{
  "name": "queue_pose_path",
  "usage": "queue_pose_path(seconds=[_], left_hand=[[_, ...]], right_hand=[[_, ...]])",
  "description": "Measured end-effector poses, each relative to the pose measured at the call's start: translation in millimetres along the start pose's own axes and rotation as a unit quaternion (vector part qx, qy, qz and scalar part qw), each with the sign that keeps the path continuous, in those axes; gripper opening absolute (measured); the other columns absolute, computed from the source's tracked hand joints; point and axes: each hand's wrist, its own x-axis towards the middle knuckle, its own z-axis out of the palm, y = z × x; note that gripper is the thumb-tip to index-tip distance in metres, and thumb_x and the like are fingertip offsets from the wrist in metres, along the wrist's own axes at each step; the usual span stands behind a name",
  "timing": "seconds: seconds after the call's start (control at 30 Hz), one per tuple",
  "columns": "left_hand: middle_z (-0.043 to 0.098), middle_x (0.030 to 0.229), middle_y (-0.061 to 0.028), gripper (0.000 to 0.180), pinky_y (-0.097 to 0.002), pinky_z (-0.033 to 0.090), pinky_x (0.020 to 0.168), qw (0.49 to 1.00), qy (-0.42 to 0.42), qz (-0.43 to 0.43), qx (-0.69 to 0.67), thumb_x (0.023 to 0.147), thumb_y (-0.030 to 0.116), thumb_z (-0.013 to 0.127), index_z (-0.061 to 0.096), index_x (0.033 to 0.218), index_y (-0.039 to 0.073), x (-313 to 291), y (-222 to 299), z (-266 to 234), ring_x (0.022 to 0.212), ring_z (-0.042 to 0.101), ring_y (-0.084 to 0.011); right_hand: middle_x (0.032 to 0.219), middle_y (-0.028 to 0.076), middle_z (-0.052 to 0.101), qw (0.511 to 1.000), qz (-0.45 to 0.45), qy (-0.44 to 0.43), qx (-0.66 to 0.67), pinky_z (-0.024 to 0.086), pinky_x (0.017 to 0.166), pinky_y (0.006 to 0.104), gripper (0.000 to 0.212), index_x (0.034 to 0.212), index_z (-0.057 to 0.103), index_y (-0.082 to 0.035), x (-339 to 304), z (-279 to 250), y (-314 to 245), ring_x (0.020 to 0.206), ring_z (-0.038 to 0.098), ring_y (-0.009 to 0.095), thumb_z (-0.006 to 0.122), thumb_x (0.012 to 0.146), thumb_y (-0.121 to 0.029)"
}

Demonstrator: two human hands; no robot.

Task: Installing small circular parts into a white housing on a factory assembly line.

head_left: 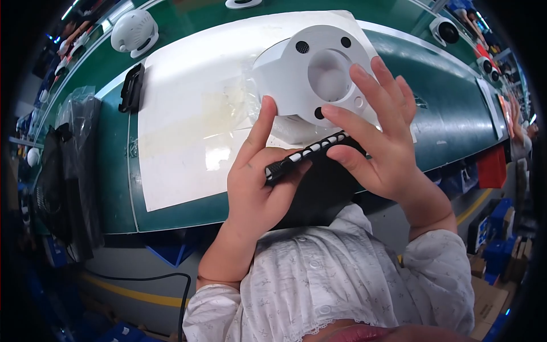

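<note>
1. Housing [288, 77], white: on board [176, 142]; three black pads [302, 47] seated, one round spot [358, 101] apparently left bare.
2. Left hand [256, 179]: clamped on strip [307, 151].
3. Right hand [390, 139]: fingers apart, index at lowest pad, partly blocking housing.
4. Black bracket [131, 88]: board's left edge, well clear.

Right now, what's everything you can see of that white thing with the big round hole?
The white casing looks like smooth plastic. Its upturned face has a large round hole and three visible black round patches. It sits over the white board, clear plastic beside it. The right hand has a fingertip at the lowest patch; the left hand has one by the casing's edge.
</note>
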Motion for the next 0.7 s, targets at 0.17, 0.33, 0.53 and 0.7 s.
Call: queue_pose_path(seconds=[0.17,0.33,0.53,0.7], left_hand=[[0.034,0.128,-0.0241,0.015,-0.0283,0.043,0.079,1.0,0.016,-0.023,-0.01,0.063,-0.005,0.065,0.057,0.075,-0.001,-1,1,1,0.111,0.046,-0.0324],[0.035,0.128,-0.0236,0.015,-0.0275,0.043,0.079,0.999,0.012,-0.045,-0.023,0.063,-0.006,0.064,0.057,0.075,-0.001,-2,-1,0,0.112,0.045,-0.0318],[0.035,0.128,-0.0231,0.016,-0.0264,0.042,0.078,0.999,0.019,-0.035,0.009,0.062,-0.006,0.065,0.057,0.075,-0.001,-3,1,2,0.111,0.046,-0.0303],[0.035,0.128,-0.0228,0.015,-0.0259,0.043,0.076,0.999,0.019,-0.045,-0.004,0.063,-0.005,0.065,0.057,0.075,-0.001,-2,3,1,0.11,0.048,-0.0294]], right_hand=[[0.113,0.006,0.051,0.993,-0.048,0.039,0.097,0.023,0.095,0.0419,0.017,0.077,0.064,-0.013,3,10,-9,0.115,0.037,0.031,0.069,0.062,-0.017],[0.108,0.006,0.053,0.981,-0.082,0.107,0.14,0.023,0.096,0.0409,0.01,0.069,0.059,-0.012,-6,11,-3,0.113,0.04,0.029,0.066,0.063,-0.011],[0.114,0.01,0.049,0.969,0.121,0.123,0.175,0.028,0.093,0.0392,0.009,0.079,0.059,-0.007,-1,7,32,0.116,0.035,0.031,0.062,0.072,-0.011],[0.114,0.007,0.052,0.99,0.086,0.105,0.04,0.024,0.094,0.039,0.015,0.085,0.062,-0.011,-6,1,24,0.115,0.038,0.028,0.062,0.071,-0.015]])
